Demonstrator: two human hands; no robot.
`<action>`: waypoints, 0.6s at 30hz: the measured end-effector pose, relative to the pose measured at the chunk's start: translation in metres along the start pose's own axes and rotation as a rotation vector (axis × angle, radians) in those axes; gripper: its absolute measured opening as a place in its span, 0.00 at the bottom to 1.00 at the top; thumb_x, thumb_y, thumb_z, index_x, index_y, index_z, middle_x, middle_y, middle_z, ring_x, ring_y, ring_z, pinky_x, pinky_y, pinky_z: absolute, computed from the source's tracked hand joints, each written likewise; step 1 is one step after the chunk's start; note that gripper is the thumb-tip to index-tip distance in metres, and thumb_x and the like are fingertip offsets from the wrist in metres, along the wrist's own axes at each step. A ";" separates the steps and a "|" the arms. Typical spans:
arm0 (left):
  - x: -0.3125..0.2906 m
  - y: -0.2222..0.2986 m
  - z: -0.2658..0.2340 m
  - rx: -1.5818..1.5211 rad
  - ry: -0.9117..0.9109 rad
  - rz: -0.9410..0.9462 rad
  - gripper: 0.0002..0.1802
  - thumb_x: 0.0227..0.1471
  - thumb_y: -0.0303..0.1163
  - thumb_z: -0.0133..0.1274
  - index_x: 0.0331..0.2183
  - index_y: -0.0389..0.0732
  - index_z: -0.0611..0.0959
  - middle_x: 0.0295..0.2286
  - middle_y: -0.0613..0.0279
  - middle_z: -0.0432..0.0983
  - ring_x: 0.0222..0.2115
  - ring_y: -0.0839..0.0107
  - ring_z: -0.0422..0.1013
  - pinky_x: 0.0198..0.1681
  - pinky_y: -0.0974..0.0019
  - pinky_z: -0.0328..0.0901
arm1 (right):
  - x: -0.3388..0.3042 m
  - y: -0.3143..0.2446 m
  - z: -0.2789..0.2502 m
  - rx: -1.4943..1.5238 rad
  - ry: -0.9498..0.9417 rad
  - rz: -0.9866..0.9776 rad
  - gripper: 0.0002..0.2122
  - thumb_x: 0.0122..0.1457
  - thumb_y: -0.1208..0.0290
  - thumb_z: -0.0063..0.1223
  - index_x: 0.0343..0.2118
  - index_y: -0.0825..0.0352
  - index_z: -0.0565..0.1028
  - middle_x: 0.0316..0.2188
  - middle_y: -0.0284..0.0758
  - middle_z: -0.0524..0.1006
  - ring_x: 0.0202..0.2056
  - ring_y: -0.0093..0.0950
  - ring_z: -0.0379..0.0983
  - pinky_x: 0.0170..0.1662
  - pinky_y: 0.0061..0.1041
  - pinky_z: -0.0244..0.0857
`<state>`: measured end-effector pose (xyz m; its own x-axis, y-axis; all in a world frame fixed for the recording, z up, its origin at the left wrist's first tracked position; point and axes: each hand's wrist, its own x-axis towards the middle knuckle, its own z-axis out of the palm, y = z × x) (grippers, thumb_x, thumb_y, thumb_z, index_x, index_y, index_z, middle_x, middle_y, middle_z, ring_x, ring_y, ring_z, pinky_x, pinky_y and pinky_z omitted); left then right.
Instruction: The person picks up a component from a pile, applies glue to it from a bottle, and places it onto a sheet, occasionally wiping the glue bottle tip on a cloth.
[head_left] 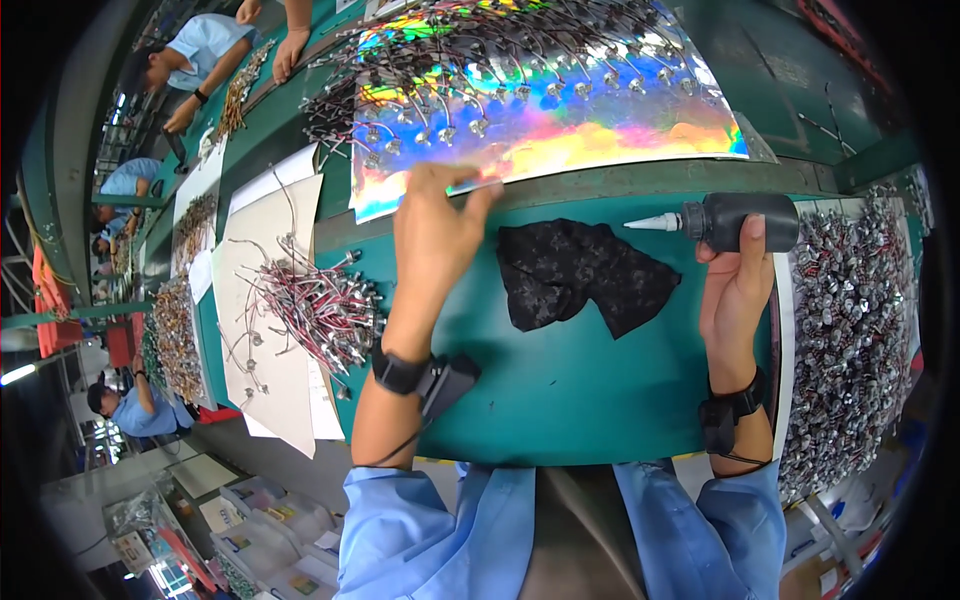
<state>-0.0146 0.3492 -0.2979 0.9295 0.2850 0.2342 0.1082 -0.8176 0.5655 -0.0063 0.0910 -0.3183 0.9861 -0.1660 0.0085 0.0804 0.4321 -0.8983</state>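
Observation:
My right hand [735,290] grips a dark squeeze bottle [765,222] lying on its side, its pale pointed nozzle [652,222] aimed left. My left hand [437,228] hovers at the near edge of a shiny rainbow-coloured sheet [600,135], thumb and forefinger bent together in a slightly blurred pinch; whatever is between the tips is too small to make out. On that sheet lie many small metal parts with dark and red wires [477,128], some in loose rows. Between my hands a crumpled black patterned cloth [585,270] rests on the green tabletop [560,400].
A heap of wired parts [325,310] lies left of my left forearm, partly on pale card [262,385]. Beyond my right hand, a tray [787,370] is packed with similar metal parts [845,330]. Several co-workers in blue shirts [205,50] sit along the left; a co-worker's hand [290,52] rests at the far bench.

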 end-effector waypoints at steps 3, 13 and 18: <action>-0.038 0.005 -0.002 -0.039 -0.158 -0.104 0.15 0.38 0.36 0.57 0.28 0.37 0.79 0.26 0.54 0.69 0.24 0.60 0.67 0.29 0.63 0.62 | -0.004 0.000 0.005 0.002 -0.013 0.010 0.15 0.57 0.59 0.39 0.35 0.69 0.68 0.28 0.33 0.71 0.24 0.19 0.63 0.26 0.18 0.56; -0.071 -0.011 0.019 -0.465 -0.212 -0.326 0.14 0.46 0.36 0.51 0.26 0.33 0.75 0.19 0.60 0.68 0.19 0.70 0.66 0.24 0.69 0.60 | -0.018 0.009 0.034 -0.033 -0.257 0.125 0.15 0.57 0.58 0.40 0.34 0.69 0.68 0.26 0.33 0.71 0.22 0.19 0.63 0.25 0.17 0.56; -0.073 -0.008 0.014 -0.852 -0.334 -0.503 0.13 0.47 0.35 0.49 0.25 0.33 0.74 0.18 0.64 0.68 0.20 0.77 0.64 0.24 0.74 0.60 | -0.014 0.021 0.045 -0.184 -0.288 0.181 0.14 0.55 0.60 0.44 0.32 0.69 0.68 0.25 0.33 0.71 0.21 0.18 0.63 0.24 0.17 0.56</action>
<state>-0.0779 0.3277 -0.3308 0.9103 0.2360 -0.3401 0.3459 0.0176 0.9381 -0.0116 0.1424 -0.3174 0.9845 0.1658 -0.0578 -0.1003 0.2609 -0.9601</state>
